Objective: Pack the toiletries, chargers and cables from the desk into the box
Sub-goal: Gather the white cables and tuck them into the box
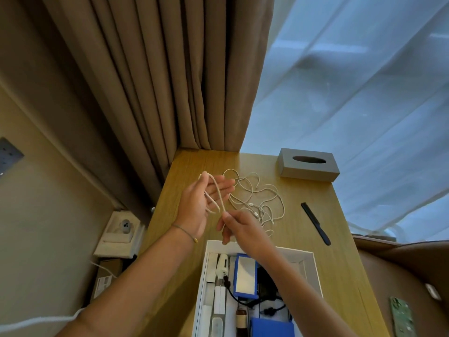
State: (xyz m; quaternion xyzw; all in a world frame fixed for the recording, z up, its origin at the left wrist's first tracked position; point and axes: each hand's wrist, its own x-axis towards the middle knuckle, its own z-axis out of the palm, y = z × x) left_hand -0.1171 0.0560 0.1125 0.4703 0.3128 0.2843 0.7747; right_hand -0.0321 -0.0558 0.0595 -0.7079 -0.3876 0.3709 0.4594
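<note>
Two loops of cable (pixel 215 193) lie over flat left hand (pixel 204 203); right hand (pixel 239 227) pinches it; keep wraps even and snug.

Box (pixel 313 268) and phone (pixel 402 317) cut off below.

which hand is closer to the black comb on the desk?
Right. The right hand, pinching the white cable, sits left of the black comb across bare desk. The left hand, with cable looped over it, is farther left still.
</note>
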